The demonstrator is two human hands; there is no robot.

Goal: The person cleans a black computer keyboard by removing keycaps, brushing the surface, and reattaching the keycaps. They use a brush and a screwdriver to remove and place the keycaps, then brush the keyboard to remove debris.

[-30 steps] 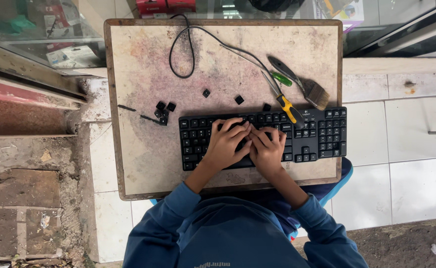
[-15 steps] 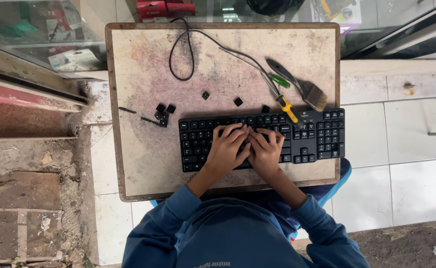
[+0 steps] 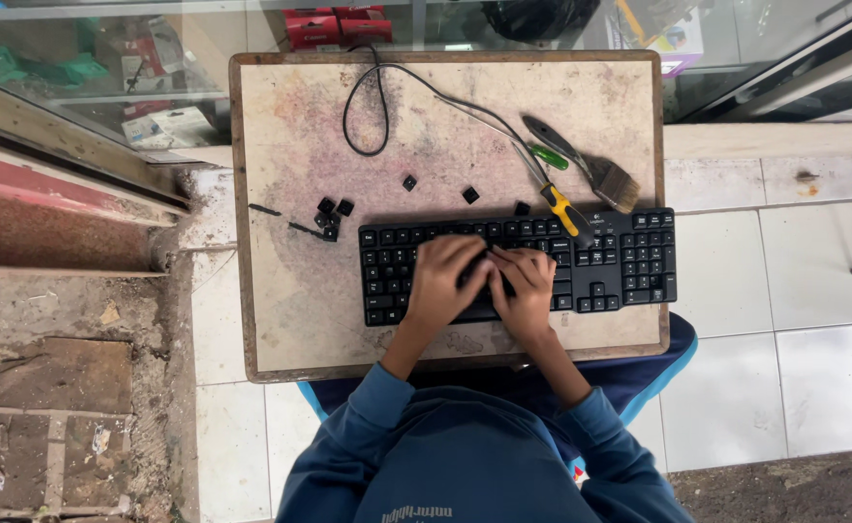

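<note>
Left hand [image 3: 442, 281] and right hand [image 3: 526, 289], fingers curled, press side by side on the black keyboard [image 3: 619, 266]; loose keycaps [image 3: 331, 215] beyond the left hand.

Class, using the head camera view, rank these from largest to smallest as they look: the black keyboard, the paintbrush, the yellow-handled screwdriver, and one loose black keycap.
1. black keyboard
2. paintbrush and yellow-handled screwdriver: too alike to rank
3. loose black keycap

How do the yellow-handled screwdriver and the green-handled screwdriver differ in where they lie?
The yellow-handled screwdriver lies partly on the keyboard, its handle over the top edge; the green-handled screwdriver lies wholly on the board, farther from the hands. The green handle is partly hidden. Both lie slanted beside the paintbrush, untouched.
</note>
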